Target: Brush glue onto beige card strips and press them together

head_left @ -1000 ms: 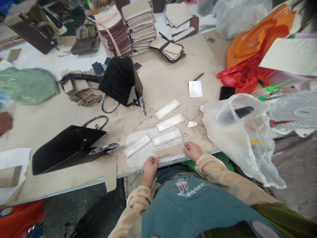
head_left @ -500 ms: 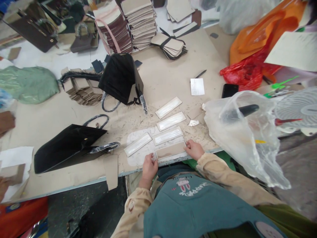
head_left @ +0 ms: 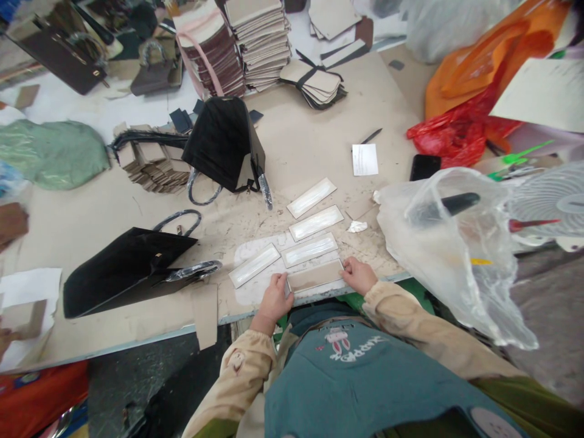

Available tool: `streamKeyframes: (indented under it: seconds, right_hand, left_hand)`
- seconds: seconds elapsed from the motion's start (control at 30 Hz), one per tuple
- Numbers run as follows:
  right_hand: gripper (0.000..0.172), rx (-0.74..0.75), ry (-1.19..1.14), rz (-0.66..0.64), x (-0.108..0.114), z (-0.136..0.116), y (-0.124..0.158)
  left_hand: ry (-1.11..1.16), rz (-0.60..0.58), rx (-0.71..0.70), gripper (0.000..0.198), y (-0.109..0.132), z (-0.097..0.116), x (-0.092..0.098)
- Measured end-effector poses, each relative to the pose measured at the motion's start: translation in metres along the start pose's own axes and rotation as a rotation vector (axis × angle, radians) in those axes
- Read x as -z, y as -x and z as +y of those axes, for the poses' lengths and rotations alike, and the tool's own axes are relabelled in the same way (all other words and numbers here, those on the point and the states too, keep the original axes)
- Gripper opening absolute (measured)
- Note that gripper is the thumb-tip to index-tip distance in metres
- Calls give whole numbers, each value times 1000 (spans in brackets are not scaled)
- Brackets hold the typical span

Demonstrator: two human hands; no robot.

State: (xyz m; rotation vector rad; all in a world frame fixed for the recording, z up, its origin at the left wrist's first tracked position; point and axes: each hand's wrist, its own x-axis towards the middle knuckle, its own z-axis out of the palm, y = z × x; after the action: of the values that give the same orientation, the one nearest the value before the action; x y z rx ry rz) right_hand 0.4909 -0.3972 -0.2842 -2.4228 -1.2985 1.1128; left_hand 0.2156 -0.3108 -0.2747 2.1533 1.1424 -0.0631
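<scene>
A flat tan rectangular strip point(head_left: 314, 277) lies near the table's front edge. My left hand point(head_left: 276, 297) has its fingers closed at the strip's left end, and my right hand point(head_left: 359, 275) pinches the right end. Just beyond it, a pale strip with a glossy whitish band point(head_left: 309, 250) rests on the table, with two similar strips, the middle one point(head_left: 316, 223) and the far one point(head_left: 312, 198), behind. Left of these is another pale strip point(head_left: 254, 266), lying slanted.
Two black handbags, one lying point(head_left: 123, 274) and one tilted farther back point(head_left: 219, 143), occupy the left. A clear plastic bag point(head_left: 438, 243) hangs over the right edge beside a white fan point(head_left: 552, 201). Stacked panels point(head_left: 260, 45) stand at the back. Another person's hand point(head_left: 5, 340) shows far left.
My left hand has shifted slightly up and forward along the strip's left end, and its forearm has swung left. My right hand and the strips stay nearly where they were.
</scene>
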Motion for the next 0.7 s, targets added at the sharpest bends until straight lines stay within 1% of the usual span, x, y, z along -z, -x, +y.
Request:
streamKeyframes:
  seconds: [0.23, 0.7]
  right_hand:
    - [17, 4, -12, 2, -1, 1, 0]
    - [17, 3, -1, 2, 1, -1, 1]
  left_hand:
    - [10, 18, -16, 53, -2, -3, -4]
    - [13, 49, -32, 48, -2, -4, -6]
